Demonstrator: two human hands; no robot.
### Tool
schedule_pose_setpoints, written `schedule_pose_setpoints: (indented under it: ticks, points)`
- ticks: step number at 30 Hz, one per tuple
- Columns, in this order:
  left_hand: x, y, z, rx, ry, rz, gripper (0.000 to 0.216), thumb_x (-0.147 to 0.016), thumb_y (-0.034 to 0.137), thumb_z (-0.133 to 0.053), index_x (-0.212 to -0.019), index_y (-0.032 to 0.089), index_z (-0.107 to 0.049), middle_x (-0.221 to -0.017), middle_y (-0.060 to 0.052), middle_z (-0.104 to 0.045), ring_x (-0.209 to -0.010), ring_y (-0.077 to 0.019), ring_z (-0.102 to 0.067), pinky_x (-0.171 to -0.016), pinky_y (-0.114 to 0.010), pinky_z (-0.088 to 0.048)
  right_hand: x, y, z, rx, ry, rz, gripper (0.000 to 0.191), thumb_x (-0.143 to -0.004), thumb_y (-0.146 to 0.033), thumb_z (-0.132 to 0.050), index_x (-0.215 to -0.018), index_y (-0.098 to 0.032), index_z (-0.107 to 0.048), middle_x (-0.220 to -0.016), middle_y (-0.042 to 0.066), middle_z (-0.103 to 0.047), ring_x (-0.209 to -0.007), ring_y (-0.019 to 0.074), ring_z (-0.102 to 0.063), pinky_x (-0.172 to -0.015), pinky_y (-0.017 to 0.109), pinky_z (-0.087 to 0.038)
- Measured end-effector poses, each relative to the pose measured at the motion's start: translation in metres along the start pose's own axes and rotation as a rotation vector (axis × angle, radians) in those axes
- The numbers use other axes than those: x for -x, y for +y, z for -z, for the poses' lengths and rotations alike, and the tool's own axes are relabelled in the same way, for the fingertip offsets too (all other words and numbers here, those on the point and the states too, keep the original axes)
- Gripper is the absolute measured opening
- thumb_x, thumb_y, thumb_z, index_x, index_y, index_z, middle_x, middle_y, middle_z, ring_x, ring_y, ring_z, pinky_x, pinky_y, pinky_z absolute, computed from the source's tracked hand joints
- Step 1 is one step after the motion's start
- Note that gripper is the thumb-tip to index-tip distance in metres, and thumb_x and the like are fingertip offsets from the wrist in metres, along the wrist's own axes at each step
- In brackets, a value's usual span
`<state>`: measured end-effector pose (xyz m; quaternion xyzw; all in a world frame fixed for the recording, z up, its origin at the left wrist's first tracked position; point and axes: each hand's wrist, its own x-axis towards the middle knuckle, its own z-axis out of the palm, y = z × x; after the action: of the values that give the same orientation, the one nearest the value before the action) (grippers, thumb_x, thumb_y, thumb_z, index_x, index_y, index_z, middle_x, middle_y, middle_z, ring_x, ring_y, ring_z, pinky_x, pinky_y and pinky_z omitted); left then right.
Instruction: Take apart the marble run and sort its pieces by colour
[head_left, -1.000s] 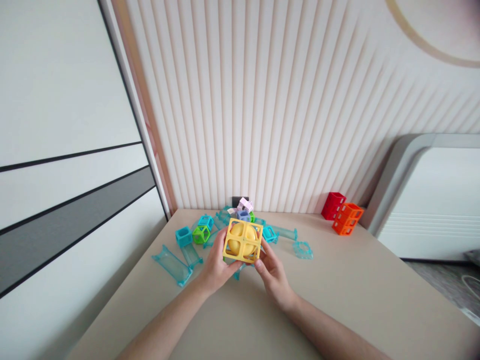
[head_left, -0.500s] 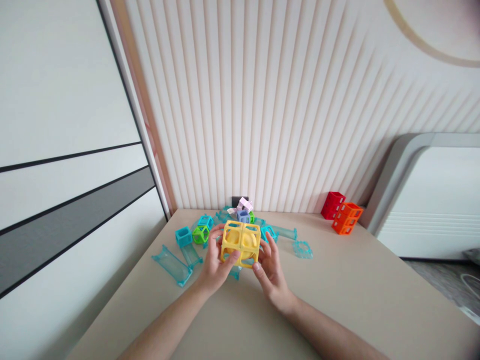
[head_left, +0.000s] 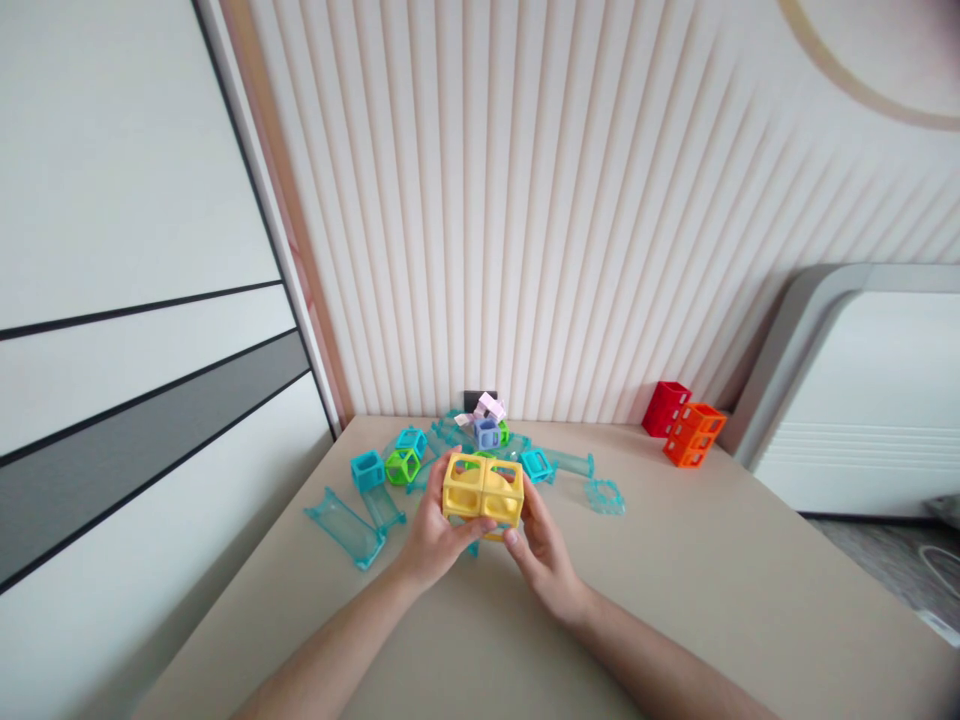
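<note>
A yellow open-frame toy block (head_left: 484,490), made of joined cubes with a rounded yellow part inside, is held up over the table. My left hand (head_left: 437,530) grips its left side, the thumb lying along the lower front edge. On the right side, my right hand (head_left: 544,545) is closed around the block, its thumb near the bottom corner. The fingers behind the block are partly hidden. Past it lie a light blue-violet cube block (head_left: 487,433) and a turquoise cube block (head_left: 537,465).
At left on the table (head_left: 675,600) are a turquoise cube (head_left: 367,470), a green cube (head_left: 403,466) and a clear teal track piece (head_left: 346,528). A teal ring-like piece (head_left: 604,497) lies right. Red (head_left: 666,408) and orange (head_left: 694,435) block stacks stand near the ribbed wall (head_left: 480,200).
The yellow block has tipped and dropped slightly, showing a different side. My right-hand fingers have closed in on it; my left thumb has slid right along its lower edge.
</note>
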<state>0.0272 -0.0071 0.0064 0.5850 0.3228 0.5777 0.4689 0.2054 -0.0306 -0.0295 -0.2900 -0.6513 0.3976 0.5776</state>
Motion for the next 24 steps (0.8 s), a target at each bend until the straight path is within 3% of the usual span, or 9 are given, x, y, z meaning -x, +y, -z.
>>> schedule_pose_setpoints:
  ticks: [4, 9, 24]
  points:
    - [0.002, 0.003, -0.002, 0.002, -0.072, -0.002, 0.069, -0.069, 0.043, -0.088, -0.121, 0.023, -0.047, -0.115, -0.008, -0.069, -0.106, -0.0277, -0.071, -0.089, -0.038, -0.059, 0.0, 0.005, 0.002, 0.038, 0.038, -0.054, 0.067, -0.095, -0.052, -0.061, -0.153, -0.027, -0.04, -0.157, 0.012, -0.045, -0.144, 0.0297, -0.044, -0.117, 0.051, -0.037]
    - [0.004, 0.005, 0.002, 0.021, -0.114, -0.033, 0.063, -0.067, 0.043, -0.088, -0.11, 0.024, -0.047, -0.106, -0.006, -0.07, -0.096, -0.027, -0.073, -0.081, -0.038, -0.061, 0.001, 0.0, 0.005, 0.085, -0.028, -0.024, 0.058, -0.097, -0.05, -0.058, -0.148, -0.026, -0.046, -0.153, 0.012, -0.05, -0.142, 0.0302, -0.046, -0.116, 0.049, -0.039]
    - [0.008, 0.003, 0.007, -0.043, -0.085, -0.055, 0.061, -0.067, 0.036, -0.089, -0.11, 0.023, -0.048, -0.101, -0.005, -0.066, -0.091, -0.0238, -0.071, -0.077, -0.036, -0.061, 0.001, -0.003, 0.009, 0.209, -0.009, 0.083, 0.057, -0.098, -0.047, -0.056, -0.148, -0.023, -0.045, -0.144, 0.015, -0.059, -0.132, 0.0307, -0.056, -0.112, 0.048, -0.044]
